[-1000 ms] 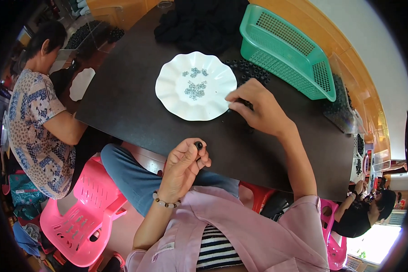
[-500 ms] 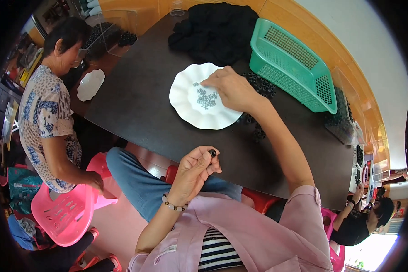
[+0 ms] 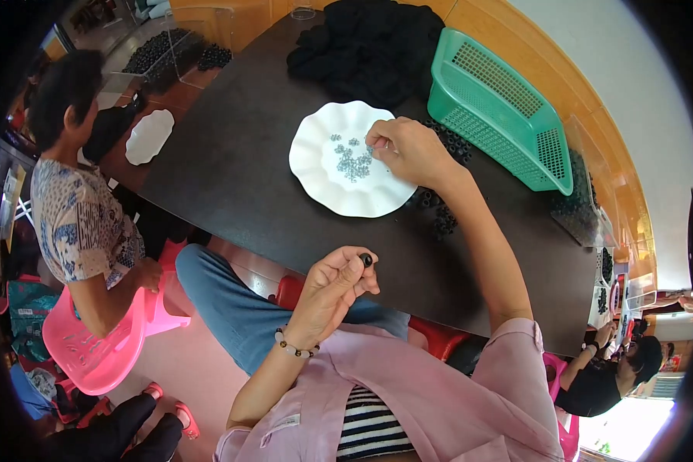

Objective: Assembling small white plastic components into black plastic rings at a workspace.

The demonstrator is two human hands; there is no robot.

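Observation:
Between the thumb and fingers of my left hand (image 3: 333, 289) is a small black ring-shaped part (image 3: 366, 260), held in front of the table's near edge. My right hand (image 3: 412, 150) reaches over the right side of a white scalloped plate (image 3: 323, 189), its thumb and fingertips pinched together. Whatever lies in that pinch is too small to make out. Tiny clear grey pieces (image 3: 354, 165) lie scattered in a loose heap on the plate, just left of my right fingertips. Many more black ring-shaped parts (image 3: 443, 219) are spread beside the plate, partly behind my right wrist.
A green plastic basket (image 3: 500, 115) stands at the back right, beside a bundle of black cloth (image 3: 362, 54). Clear bins (image 3: 581, 204) of black parts flank the dark table (image 3: 231, 154). To my left, a person (image 3: 88, 208) stands by a pink chair (image 3: 104, 346); another person (image 3: 612, 377) is far right.
My right hand has drawn back toward the plate's right side, its fingers now pinched. Some clear pieces have shifted. The person at left has turned and moved left; my left hand stays nearly still.

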